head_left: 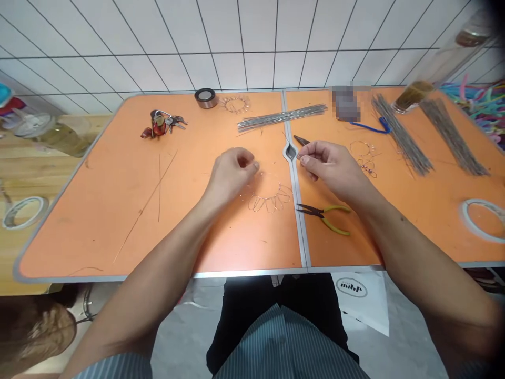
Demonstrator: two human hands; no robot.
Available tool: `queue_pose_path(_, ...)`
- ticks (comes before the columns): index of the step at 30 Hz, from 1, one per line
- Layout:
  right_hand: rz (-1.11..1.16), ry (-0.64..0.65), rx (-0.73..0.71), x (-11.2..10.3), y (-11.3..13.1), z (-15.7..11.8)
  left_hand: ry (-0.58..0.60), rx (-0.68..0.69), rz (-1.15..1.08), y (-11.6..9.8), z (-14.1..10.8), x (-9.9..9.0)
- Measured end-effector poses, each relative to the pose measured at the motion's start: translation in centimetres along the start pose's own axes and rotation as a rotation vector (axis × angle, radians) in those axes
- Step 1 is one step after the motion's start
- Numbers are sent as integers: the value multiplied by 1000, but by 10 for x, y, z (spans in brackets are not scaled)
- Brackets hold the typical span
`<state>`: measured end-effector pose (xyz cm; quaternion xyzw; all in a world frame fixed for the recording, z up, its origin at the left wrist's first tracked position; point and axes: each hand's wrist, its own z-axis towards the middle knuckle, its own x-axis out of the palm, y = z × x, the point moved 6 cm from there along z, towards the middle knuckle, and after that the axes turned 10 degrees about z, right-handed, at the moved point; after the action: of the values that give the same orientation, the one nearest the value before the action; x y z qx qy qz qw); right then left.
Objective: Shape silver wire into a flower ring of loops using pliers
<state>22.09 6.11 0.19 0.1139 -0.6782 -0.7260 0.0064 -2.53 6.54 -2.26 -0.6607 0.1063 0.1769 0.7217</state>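
My left hand [233, 172] is raised over the orange table, its thumb and fingers pinched together; whatever it holds is too small to make out. To the right, past the metal seam, my right hand [325, 163] pinches something thin at its fingertips, perhaps a wire end. A looped wire piece [269, 201] lies below and between the hands. Pliers with yellow handles [325, 215] rest below my right hand. The dark tip of another tool [301, 140] shows just behind my right fingers. A bundle of straight wires [282, 117] lies beyond both hands.
Keys [168, 122], a tape roll [205, 98] and a wire ring [235, 104] lie at the back. Two wire bundles [404, 134] [453, 137], a glass jar [413, 96] and white tape [483, 220] are on the right. Loose wires [147, 202] lie left.
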Motion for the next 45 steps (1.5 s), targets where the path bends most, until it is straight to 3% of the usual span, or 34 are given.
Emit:
queue_pose_path(2, 37, 6, -5, 6, -2, -2, -179, 149, 15, -15, -5, -10)
queue_pose_path(3, 59, 19, -3, 12, -4, -3, -184, 173, -8, -19, -8, -9)
queue_pose_path(7, 113, 71, -15, 36, -14, -10, 84, 35, -234, -19, -18, 18)
queue_pose_path(11, 105, 112, -35, 49, -21, -12, 137, -68, -390, -13, -20, 29)
queue_pose_path(15, -173, 171, -83, 27, -12, -9, 126, -137, -451, -11, -17, 26)
queue_pose_path(17, -474, 92, -121, 0, -4, -6, 91, -146, -435, -11, -14, 21)
queue_pose_path(19, -766, -75, -144, -28, 5, -2, 73, -171, -424, -9, -13, 19)
queue_pose_path(21, -907, -85, -119, -41, 9, 0, 79, -203, -418, -6, -12, 20)
queue_pose_path(24, -946, 17, -12, -41, 10, -7, 72, -218, -417, -4, -12, 20)
queue_pose_path(27, -1022, 80, -14, -34, 14, -24, 75, -222, -428, -3, -13, 22)
queue_pose_path(30, -1147, 4, -35, -40, 13, -32, 122, -206, -445, -5, -14, 26)
queue_pose_path(33, -1249, -106, -97, -51, 7, -23, 170, -203, -442, -6, -17, 31)
queue_pose_path(39, -1428, 4, -20, -51, -15, -2, 182, -222, -455, -7, -20, 32)
queue_pose_path(45, -1509, -102, -75, -42, -27, -5, 181, -220, -478, -8, -18, 31)
